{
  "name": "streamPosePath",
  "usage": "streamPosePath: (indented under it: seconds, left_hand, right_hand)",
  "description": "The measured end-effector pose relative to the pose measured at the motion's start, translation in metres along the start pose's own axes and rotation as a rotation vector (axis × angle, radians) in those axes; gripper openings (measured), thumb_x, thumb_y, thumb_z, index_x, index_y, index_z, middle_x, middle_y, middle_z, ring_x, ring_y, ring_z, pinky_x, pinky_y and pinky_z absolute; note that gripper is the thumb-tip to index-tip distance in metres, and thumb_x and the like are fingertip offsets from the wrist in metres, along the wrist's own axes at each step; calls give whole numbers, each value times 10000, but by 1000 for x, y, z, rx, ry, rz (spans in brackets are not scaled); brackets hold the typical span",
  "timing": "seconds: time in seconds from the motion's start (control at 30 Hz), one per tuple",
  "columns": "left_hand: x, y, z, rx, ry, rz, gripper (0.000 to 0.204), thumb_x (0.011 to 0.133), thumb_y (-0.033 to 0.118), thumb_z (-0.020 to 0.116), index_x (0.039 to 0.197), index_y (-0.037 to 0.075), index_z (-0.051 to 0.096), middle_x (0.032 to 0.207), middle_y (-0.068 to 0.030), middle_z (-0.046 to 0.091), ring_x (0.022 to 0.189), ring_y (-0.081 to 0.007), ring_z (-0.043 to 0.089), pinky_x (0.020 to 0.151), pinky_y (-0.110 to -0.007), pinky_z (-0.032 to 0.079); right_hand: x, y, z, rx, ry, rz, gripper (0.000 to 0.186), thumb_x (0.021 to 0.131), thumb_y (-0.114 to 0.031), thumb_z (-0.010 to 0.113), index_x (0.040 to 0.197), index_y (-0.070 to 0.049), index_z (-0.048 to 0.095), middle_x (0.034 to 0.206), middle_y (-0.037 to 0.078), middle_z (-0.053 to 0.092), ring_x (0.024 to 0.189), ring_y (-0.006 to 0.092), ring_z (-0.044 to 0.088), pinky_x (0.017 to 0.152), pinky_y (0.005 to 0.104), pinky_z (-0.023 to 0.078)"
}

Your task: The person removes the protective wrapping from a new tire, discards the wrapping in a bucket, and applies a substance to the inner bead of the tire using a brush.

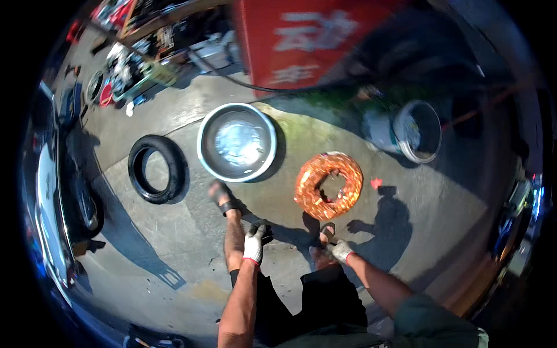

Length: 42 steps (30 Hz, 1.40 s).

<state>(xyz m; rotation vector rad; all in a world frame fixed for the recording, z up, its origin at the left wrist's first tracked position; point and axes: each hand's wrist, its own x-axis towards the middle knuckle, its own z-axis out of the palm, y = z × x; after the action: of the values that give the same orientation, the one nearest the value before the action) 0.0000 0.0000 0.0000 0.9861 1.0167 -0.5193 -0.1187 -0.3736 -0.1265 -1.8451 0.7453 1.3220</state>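
Note:
My left hand [254, 242], in a white glove with dark finger parts, hangs in front of my left leg. Its fingers look curled, and I cannot make out whether the dark patch there is only the glove's coating. My right hand [341, 250], also in a white glove, is by my right knee, its fingertips smeared and partly hidden. Beyond the right hand a ring-shaped bundle in shiny orange wrapping [307, 197] lies on the ground. A round metal basin with water [203, 152] sits ahead. To its left lies a black tyre [137, 174].
A white bucket [429, 153] lies tipped over at the right, near a red sign board [255, 46]. Cluttered goods with a green crate [148, 81] fill the far left. A vehicle [49, 203] stands along the left edge. Shadows cross the concrete.

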Motion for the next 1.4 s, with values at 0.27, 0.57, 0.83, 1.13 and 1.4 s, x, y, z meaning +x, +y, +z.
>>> streamPosePath:
  seconds: [0.27, 0.57, 0.83, 1.13, 1.4]
  left_hand:
    - [6, -145, 116, 343, -93, -80, 316, 974, 208, 572, 1253, 61, 592, 1076, -95, 679, 945, -200, 667, 708, -327, 550]
    - [40, -253, 169, 338, -105, -235, 321, 993, 238, 571, 1234, 27, 579, 1075, -112, 677, 944, -209, 669, 757, -325, 563]
    - [59, -234, 212, 198, -164, -236, 270, 988, 169, 556, 1212, 21, 587, 1102, -72, 652, 955, -159, 643, 809, -307, 527]
    - [67, -213, 207, 33, -83, -221, 235, 987, 151, 552, 1183, 47, 631, 988, -23, 658, 846, -109, 580, 784, -245, 472]
    - [92, -202, 208, -59, -34, -193, 214, 997, 149, 543, 1156, 28, 618, 1015, -43, 663, 861, -127, 630, 784, -263, 515]
  right_hand:
    - [-40, 135, -89, 826, 74, 312, 224, 940, -279, 649, 1015, -68, 660, 887, 64, 684, 716, 177, 645, 623, 348, 508]
    - [77, 17, -92, 1141, -227, 8, 341, 990, -416, 549, 1181, -146, 635, 1110, -28, 666, 941, 145, 618, 802, 327, 496]
    - [262, -118, -126, 1302, -155, -37, 448, 950, -433, 619, 1274, -128, 557, 1184, 45, 607, 1066, 200, 551, 932, 402, 418]
    - [279, -131, -124, 546, 316, 87, 506, 926, -342, 672, 1309, -36, 546, 1205, 155, 638, 1028, 311, 641, 869, 523, 511]
    - [278, -224, -205, 580, 143, -60, 181, 977, -194, 505, 972, -54, 620, 859, 73, 636, 656, 201, 596, 539, 404, 511]
